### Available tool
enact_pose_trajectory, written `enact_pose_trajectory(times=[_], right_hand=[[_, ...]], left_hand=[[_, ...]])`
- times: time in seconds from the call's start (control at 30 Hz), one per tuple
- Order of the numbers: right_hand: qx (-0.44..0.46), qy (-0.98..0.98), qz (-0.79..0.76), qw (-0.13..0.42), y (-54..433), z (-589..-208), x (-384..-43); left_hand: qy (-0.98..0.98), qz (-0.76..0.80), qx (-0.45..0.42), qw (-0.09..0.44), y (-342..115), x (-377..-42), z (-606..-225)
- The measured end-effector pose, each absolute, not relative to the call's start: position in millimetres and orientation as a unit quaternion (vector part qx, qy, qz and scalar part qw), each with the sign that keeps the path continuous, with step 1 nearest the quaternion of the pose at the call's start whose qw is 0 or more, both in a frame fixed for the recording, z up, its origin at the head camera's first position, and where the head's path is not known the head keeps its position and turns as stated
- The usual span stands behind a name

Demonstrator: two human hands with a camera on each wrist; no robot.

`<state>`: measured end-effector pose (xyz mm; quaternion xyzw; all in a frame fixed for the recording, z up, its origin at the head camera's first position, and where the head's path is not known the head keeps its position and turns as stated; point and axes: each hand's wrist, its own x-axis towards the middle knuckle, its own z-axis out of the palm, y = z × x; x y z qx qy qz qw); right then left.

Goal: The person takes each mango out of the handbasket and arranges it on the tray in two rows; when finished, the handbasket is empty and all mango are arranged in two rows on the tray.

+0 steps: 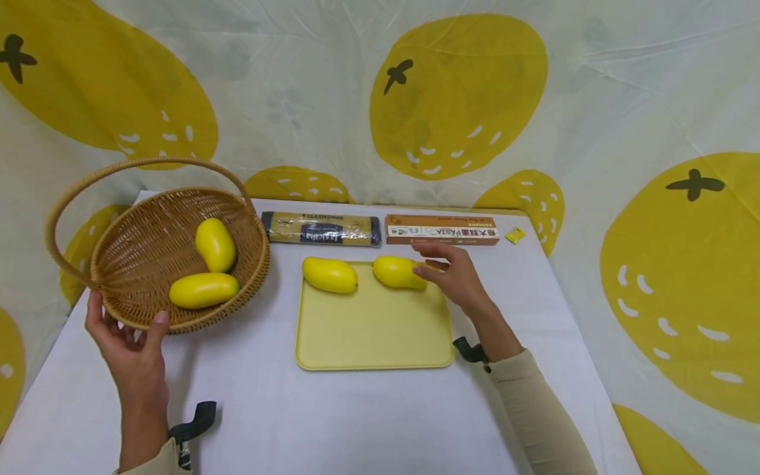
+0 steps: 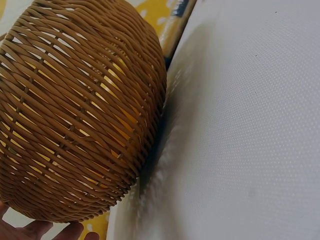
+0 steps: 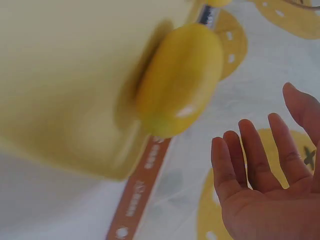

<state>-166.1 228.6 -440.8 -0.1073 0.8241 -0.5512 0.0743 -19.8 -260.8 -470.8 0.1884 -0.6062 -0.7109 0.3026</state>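
Observation:
My left hand grips the near rim of a wicker basket, which tilts so its inside shows. Two yellow mangoes lie in the basket; yellow glints through the weave in the left wrist view. On the pale yellow tray sit two more, a left mango and a right mango, both along its far edge. My right hand hovers by the right mango, fingers spread and slightly bent. In the right wrist view a gap separates that hand from the mango.
Behind the tray lie a spaghetti packet and a pasta box. A small yellow sachet rests at the far right. A fruit-print cloth hangs behind the white-covered table.

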Motion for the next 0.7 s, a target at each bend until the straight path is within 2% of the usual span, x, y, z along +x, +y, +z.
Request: enact_pose_trajectory(times=[0.3,0.7], right_hand=[[-0.164,0.813,-0.556,0.051,189.9,-409.3,-153.0],[-0.247,0.759,-0.599,0.068,130.9,-382.2,-139.7]], left_hand=[[-0.606,-0.711,0.190,0.302,-260.8,-19.9,-472.1],[-0.606,-0.712,0.192,0.297,-262.1,-20.3,-472.4]])
